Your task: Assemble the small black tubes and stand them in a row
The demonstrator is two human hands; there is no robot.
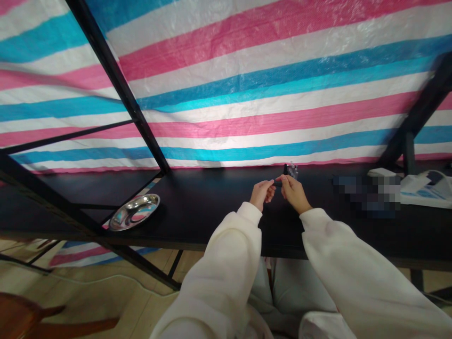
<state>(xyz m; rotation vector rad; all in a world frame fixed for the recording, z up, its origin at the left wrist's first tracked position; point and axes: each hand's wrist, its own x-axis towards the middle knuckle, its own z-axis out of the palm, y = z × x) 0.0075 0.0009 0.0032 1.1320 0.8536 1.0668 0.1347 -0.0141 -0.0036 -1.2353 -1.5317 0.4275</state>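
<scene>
Over the black table, my left hand and my right hand come close together. Between their fingertips is a small, dark, thin object, pinched from both sides. Its kind is too small to make out. Just behind my right hand stands a short black upright piece. Beside that piece shows a small clear, speckled item, partly hidden by the hand.
A shiny metal dish lies at the left by the black frame post. On the right are a white power strip and a blurred dark patch. A striped plastic sheet hangs behind the table.
</scene>
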